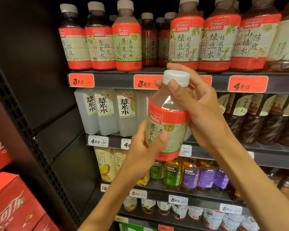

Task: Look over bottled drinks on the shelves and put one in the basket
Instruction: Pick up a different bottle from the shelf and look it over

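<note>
Bottle [168, 124] | clear plastic, glossy label, ribbed cap | both hands gripping

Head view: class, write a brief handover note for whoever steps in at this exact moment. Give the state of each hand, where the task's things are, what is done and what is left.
Left hand: grip around the lower label of the red-labelled bottle, thumb across the front.
Right hand: fingers curled around the bottle's neck, just under the white cap.
The bottle is held up, slightly tilted, in front of the shelves, label facing the camera.
Done: one bottle is in hand and being looked over.
Left: decide on it, then put it in the basket, which is not in view.
</note>
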Motion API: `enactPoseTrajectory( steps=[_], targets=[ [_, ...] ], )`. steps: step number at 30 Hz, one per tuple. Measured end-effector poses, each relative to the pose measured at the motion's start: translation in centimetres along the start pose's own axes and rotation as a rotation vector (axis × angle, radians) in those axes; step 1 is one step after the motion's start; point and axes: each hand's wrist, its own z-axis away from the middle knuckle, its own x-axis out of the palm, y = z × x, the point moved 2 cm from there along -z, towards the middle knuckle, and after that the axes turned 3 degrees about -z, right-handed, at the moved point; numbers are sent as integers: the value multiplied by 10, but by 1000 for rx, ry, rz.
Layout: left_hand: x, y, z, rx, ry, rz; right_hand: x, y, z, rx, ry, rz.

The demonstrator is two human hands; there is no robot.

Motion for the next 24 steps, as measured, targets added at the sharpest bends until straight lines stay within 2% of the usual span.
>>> enactPoseTrajectory(
  steps=[4, 7, 10, 15, 21, 24],
  targets=[
    [0, -11, -3, 120, 44, -167, -2, -3, 5, -123, -209, 64],
    [-4, -14, -7, 236, 69, -218, -8, -9, 10, -115, -358, 139],
    [-10, -14, -17, 269, 88, -232, -13, -12, 12, -86, -441, 178],
    [-11, -6, -20, 291, 47, -241, -19, -12, 6, -108, -421, 173],
    [-3, 0, -14, 143, -247, -126, -22, -7, -8, -47, -345, 90],
    [1, -6, -14, 46, -276, -6, -23, -1, -14, 23, -276, 70]
  ],
)
